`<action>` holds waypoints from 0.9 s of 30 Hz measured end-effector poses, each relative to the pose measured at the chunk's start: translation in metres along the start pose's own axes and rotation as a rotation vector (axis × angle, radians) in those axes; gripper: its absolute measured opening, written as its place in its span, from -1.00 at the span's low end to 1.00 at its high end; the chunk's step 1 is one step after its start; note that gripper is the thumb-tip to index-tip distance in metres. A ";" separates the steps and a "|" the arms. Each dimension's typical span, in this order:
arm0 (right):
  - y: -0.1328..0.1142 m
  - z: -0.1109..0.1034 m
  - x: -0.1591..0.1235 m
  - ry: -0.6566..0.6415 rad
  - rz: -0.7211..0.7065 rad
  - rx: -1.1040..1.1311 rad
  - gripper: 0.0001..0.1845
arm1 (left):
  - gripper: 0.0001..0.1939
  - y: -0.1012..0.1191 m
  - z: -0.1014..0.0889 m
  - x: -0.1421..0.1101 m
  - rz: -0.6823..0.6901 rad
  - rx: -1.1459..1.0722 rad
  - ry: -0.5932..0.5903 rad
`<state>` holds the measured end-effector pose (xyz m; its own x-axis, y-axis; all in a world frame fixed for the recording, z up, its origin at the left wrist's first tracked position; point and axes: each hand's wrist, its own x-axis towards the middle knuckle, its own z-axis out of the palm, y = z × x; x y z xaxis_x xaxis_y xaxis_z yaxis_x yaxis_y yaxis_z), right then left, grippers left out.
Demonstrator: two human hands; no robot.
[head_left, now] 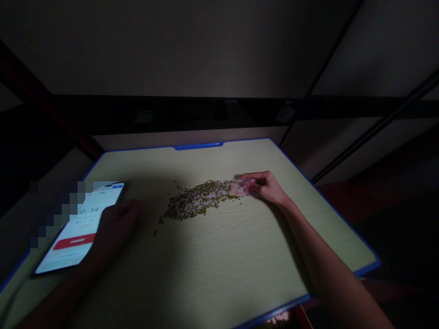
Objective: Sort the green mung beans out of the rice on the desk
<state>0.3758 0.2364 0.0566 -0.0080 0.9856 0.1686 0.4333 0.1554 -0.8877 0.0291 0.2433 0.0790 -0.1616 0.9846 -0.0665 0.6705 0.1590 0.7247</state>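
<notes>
Pinching a thin see-through piece (239, 188) between thumb and fingers (259, 175), the right hand (270, 186) holds it at the right end of that heap of small greenish grains (197, 200) on the blue-edged table (219, 260)! Over in shadow, the left hand (119, 218) curls loosely beside a lit phone (77, 226); whether it grips anything, I can't tell.

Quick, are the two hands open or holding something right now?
Left hand: loosely curled near the phone; too dark to tell if holding anything.
Right hand: closed, pinching a see-through piece by the green pile.
</notes>
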 end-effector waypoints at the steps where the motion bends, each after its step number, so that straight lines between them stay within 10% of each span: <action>1: 0.000 0.000 0.000 0.001 0.000 -0.003 -0.62 | -0.66 -0.001 0.000 0.000 0.001 0.002 0.001; 27: -0.003 0.003 0.001 0.043 0.037 -0.012 -0.61 | -0.66 0.000 0.000 0.000 -0.025 -0.002 0.003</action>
<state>0.3713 0.2372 0.0583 0.0465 0.9870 0.1539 0.4432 0.1177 -0.8886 0.0293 0.2428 0.0790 -0.1805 0.9801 -0.0824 0.6646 0.1833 0.7244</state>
